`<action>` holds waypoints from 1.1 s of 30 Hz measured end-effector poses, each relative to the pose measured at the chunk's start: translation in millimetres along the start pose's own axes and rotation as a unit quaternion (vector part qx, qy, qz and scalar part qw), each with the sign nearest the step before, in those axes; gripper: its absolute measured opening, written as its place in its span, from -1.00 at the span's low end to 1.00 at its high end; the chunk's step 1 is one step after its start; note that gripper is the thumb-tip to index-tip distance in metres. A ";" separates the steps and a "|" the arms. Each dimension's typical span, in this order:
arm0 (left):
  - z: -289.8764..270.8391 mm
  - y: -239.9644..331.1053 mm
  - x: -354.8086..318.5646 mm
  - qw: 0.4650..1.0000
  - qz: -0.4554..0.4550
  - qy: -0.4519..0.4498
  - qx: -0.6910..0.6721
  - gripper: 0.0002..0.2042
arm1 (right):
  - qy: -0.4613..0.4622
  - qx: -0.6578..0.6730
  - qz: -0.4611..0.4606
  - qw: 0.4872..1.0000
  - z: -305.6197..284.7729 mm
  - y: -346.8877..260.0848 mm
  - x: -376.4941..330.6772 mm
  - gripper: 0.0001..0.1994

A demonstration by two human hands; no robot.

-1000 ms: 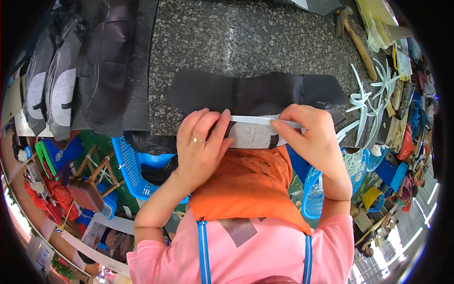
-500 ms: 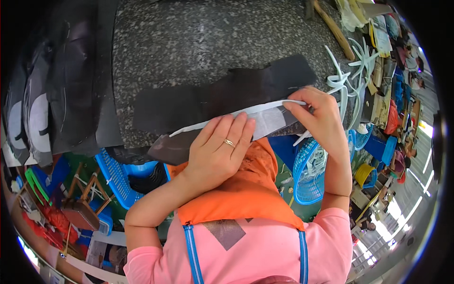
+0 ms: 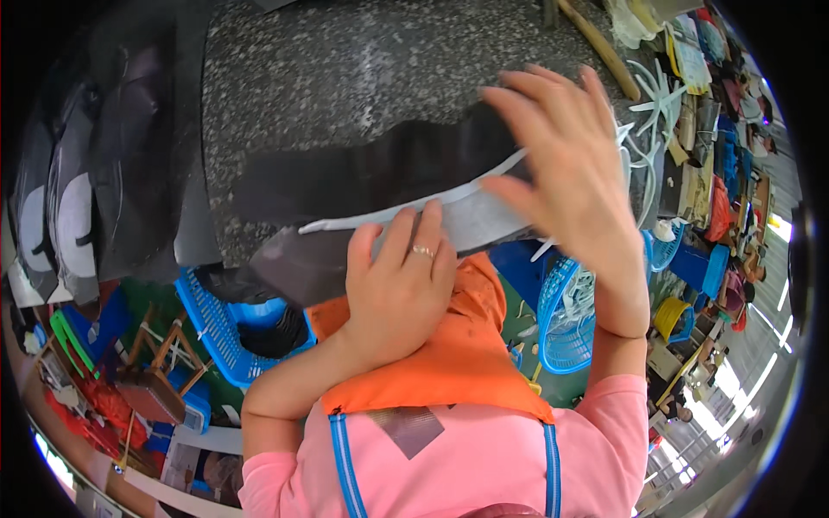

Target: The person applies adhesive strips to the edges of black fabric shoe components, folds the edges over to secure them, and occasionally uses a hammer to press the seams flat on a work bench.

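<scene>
Evidently both hands are at work near the edge of a speckled stone table (image 3: 285, 78), where a black panel (image 3: 337, 180) lies flat with a thin white strip (image 3: 465, 189) running along its near side. The left hand (image 3: 399, 289) rests palm down with its fingers extended and slightly apart, the fingertips at the strip's near edge; its grip is loose and pinches nothing. Beneath it a dark grey piece (image 3: 298, 263) reaches over the table's edge, with a pale grey patch (image 3: 484, 217) showing to the right of the fingers. The right hand (image 3: 570, 168), somewhat blurred, stands over the strip's right end, its grip wide with the fingers fanned and the thumb apart, holding nothing; whether the thumb touches the strip, I cannot tell. Just beyond that hand, loose white strips (image 3: 658, 104) lie tangled on the table, near a wooden handle (image 3: 600, 47). Dark panels (image 3: 129, 164) lie at the far left, and blue baskets (image 3: 566, 332) stand below the table on both sides of the orange apron (image 3: 423, 375).
</scene>
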State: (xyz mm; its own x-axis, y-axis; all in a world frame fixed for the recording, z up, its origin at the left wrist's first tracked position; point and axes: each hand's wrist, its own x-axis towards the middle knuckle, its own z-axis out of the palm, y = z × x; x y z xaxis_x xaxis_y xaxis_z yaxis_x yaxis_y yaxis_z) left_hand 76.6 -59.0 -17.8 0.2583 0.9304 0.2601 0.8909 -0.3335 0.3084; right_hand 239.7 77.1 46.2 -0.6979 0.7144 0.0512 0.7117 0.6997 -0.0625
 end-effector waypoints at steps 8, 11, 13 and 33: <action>11.2 -51.5 -68.7 0.988 -0.048 0.146 -0.002 -0.71 | -0.068 0.199 -0.095 0.973 20.8 -44.9 20.3 -0.75; 20.7 -61.7 -70.2 0.990 -0.017 0.133 0.036 -0.80 | 0.033 0.253 -0.161 0.954 29.4 -60.2 -4.7 -0.77; 17.0 -67.1 -71.9 0.992 0.007 0.119 0.028 -0.73 | 0.011 0.264 -0.185 0.946 37.4 -65.7 -21.7 -0.74; -72.2 -85.9 -42.1 0.995 -0.092 -0.033 -0.025 -0.11 | -0.007 0.145 -0.247 0.958 38.9 -70.1 -16.2 -0.63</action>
State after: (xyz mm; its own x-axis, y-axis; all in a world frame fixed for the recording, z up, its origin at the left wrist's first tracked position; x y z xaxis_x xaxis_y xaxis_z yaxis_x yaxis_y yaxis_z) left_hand -37.7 -80.5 10.8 0.1177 0.9838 0.1349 0.9062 -0.1619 0.3906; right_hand 198.0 16.2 10.9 -0.9460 0.2957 0.1332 0.2442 0.9197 -0.3076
